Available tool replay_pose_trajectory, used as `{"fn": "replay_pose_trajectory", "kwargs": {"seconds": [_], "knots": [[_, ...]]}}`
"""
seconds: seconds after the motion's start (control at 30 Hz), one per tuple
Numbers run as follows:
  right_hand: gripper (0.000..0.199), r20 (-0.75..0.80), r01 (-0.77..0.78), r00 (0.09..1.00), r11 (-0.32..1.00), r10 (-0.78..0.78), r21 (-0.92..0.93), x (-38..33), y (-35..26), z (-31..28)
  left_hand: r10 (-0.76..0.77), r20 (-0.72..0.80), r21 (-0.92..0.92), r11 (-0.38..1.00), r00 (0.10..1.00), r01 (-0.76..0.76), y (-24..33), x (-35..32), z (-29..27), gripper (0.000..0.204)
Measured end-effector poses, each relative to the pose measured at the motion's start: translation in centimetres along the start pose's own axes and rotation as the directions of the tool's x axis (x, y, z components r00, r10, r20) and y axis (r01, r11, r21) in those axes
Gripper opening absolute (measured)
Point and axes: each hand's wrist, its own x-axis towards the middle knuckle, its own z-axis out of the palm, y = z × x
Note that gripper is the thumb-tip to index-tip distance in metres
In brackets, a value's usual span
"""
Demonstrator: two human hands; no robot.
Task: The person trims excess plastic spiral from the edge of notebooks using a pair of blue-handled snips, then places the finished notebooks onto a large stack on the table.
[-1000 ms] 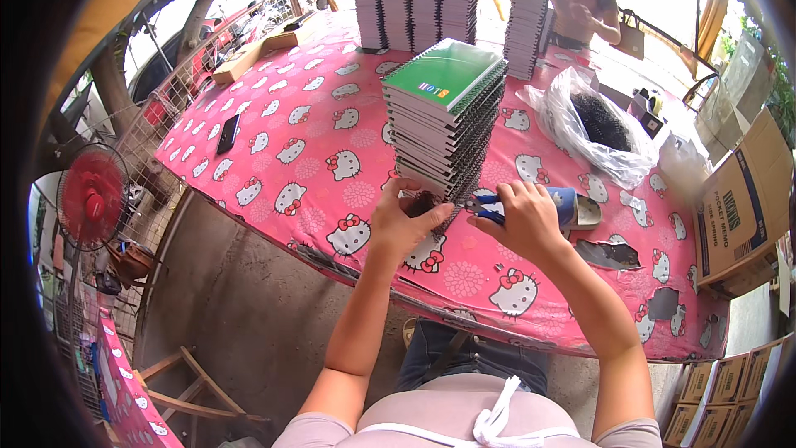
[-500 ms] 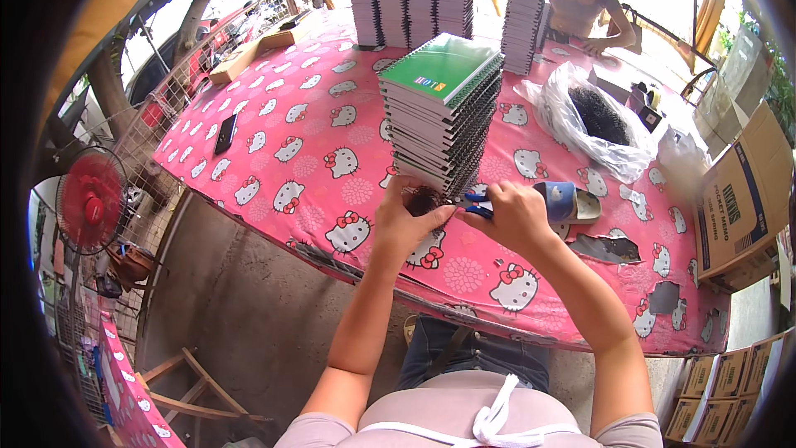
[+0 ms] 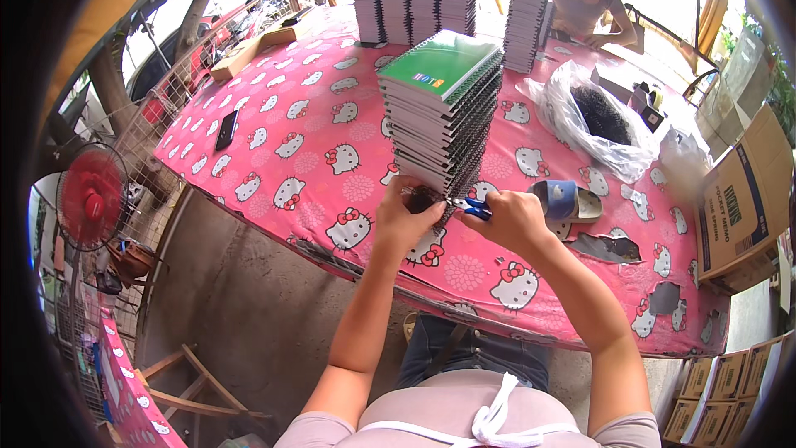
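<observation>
A tall stack of spiral-bound notebooks [image 3: 435, 129] with a green top cover stands on the table before me, its black coils facing right. My left hand [image 3: 404, 217] is curled at the stack's near foot, thumb pointing right. A dark brown thing [image 3: 421, 199] shows between its thumb and fingers; its kind is unclear. My right hand [image 3: 516, 220] grips blue-handled pliers [image 3: 476, 208]. Their jaws point left, close to the left thumb tip and the lower end of the coils. Whether the jaws touch a wire is too small to tell.
Farther back stand more notebook stacks [image 3: 410, 8]. To the right are a blue tape-roll-like object [image 3: 562, 199], a plastic bag [image 3: 609, 149] of black coils and a cardboard box [image 3: 742, 199]. A phone [image 3: 226, 130] lies left. Another person sits across the table.
The pliers have turned slightly and their jaws now show beside my left thumb. My left thumb has drawn a little to the left. The stack has stayed in place.
</observation>
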Motion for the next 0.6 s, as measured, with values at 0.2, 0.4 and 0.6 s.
{"fn": "replay_pose_trajectory", "kwargs": {"seconds": [0.2, 0.4, 0.6], "knots": [[0.057, -0.26, 0.11, 0.956, 0.988, -0.135, -0.11, -1.3, 1.6, 0.8, -0.071, 0.019, -0.035, 0.997, 0.997, 0.072, -0.2, 0.0, -0.4, 0.055], [0.055, 0.081, -0.017, 0.997, 0.999, 0.014, 0.027, 0.2, 0.2, 0.6, 0.045, -0.018, 0.119, 0.992, 0.999, -0.042, -1.7, 0.3, -0.2, 0.055], [0.059, -0.073, 0.022, 0.997, 0.999, -0.026, -0.046, -1.2, 1.4, 1.1, -0.148, 0.04, -0.001, 0.989, 0.988, 0.148, -0.3, 0.3, -0.8, 0.058]]}}
